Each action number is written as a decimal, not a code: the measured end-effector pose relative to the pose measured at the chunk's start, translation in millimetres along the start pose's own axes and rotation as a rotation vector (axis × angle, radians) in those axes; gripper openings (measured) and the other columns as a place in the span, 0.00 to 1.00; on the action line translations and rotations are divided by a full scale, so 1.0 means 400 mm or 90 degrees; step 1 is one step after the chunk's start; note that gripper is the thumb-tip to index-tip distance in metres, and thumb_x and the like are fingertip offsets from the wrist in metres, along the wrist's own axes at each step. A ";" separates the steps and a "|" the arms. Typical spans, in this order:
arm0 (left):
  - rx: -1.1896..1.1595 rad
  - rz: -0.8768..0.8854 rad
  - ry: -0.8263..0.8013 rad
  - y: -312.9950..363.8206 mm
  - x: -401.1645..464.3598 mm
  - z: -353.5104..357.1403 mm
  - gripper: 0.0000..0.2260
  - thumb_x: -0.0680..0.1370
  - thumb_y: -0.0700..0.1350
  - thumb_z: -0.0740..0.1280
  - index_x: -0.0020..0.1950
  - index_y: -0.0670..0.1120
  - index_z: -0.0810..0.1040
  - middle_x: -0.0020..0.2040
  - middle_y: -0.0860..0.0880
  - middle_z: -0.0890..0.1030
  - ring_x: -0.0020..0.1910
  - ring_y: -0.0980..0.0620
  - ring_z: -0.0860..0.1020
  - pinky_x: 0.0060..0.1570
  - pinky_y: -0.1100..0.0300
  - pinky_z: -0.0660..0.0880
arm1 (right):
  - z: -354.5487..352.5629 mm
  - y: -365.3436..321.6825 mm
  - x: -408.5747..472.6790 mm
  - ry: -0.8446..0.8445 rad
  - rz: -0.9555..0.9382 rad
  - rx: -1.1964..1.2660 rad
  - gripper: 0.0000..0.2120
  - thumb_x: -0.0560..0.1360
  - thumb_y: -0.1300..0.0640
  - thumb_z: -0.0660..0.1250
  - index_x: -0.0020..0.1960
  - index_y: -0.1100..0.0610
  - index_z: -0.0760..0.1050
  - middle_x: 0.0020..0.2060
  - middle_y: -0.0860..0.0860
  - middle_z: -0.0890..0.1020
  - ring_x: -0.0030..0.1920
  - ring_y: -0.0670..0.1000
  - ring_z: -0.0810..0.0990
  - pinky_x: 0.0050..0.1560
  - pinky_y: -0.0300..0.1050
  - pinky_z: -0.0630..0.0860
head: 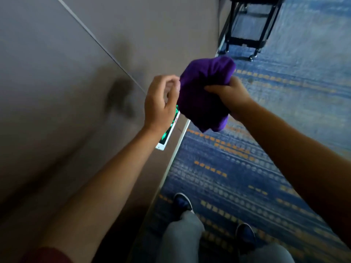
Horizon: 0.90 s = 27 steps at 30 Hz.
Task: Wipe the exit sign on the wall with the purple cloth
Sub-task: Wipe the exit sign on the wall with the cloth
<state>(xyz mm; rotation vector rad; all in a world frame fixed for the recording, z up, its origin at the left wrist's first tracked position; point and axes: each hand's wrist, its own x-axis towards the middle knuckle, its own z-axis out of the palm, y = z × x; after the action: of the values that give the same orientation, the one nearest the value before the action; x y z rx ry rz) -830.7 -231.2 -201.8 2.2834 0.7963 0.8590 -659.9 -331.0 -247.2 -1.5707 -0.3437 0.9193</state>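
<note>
A bunched purple cloth [206, 93] hangs in the air in front of me, above the floor beside the wall. My right hand [226, 93] grips its right side from behind. My left hand [161, 101] pinches the cloth's left edge with curled fingers. Low on the grey wall, just above the skirting, is the exit sign [168, 133], white-framed with glowing green marks. My left wrist and the cloth cover its upper part. Neither the cloth nor a hand touches the sign.
Grey wall panels [66, 82] fill the left side. Blue carpet with orange dashes [247, 168] covers the floor on the right. A black wheeled cart [247, 25] stands by the wall farther ahead. My shoes [183, 202] are at the bottom.
</note>
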 end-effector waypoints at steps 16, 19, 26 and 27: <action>0.800 0.331 -0.177 -0.529 -0.024 0.165 0.22 0.82 0.56 0.62 0.70 0.45 0.78 0.81 0.40 0.67 0.85 0.38 0.52 0.82 0.36 0.48 | 0.091 0.665 0.321 0.062 -0.101 -0.147 0.07 0.77 0.51 0.73 0.54 0.50 0.80 0.45 0.49 0.84 0.50 0.54 0.84 0.53 0.49 0.78; 0.842 0.363 -0.158 -0.543 -0.006 0.163 0.22 0.81 0.58 0.66 0.69 0.47 0.79 0.80 0.40 0.68 0.85 0.38 0.52 0.82 0.34 0.47 | 0.116 0.694 0.349 0.074 -0.107 -0.036 0.06 0.77 0.49 0.73 0.50 0.49 0.78 0.48 0.50 0.85 0.50 0.52 0.85 0.57 0.53 0.82; 1.012 0.318 -0.186 -0.529 -0.015 0.176 0.26 0.79 0.65 0.64 0.70 0.50 0.80 0.78 0.43 0.70 0.85 0.38 0.53 0.81 0.34 0.43 | 0.163 0.693 0.387 0.092 -0.033 0.310 0.12 0.77 0.45 0.73 0.53 0.52 0.78 0.54 0.54 0.86 0.55 0.56 0.85 0.64 0.59 0.80; 1.034 0.327 -0.205 -0.526 -0.015 0.172 0.24 0.80 0.63 0.64 0.69 0.50 0.80 0.78 0.44 0.70 0.84 0.37 0.53 0.81 0.33 0.43 | 0.170 0.685 0.387 0.108 -0.021 0.304 0.11 0.77 0.44 0.72 0.52 0.51 0.77 0.53 0.53 0.85 0.55 0.55 0.84 0.65 0.59 0.78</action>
<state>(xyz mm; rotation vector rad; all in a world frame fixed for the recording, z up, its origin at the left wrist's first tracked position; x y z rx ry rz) -853.5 -116.2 -389.7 3.9858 0.8677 -0.2813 -684.9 -242.6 -556.1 -1.1862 -0.0232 0.7673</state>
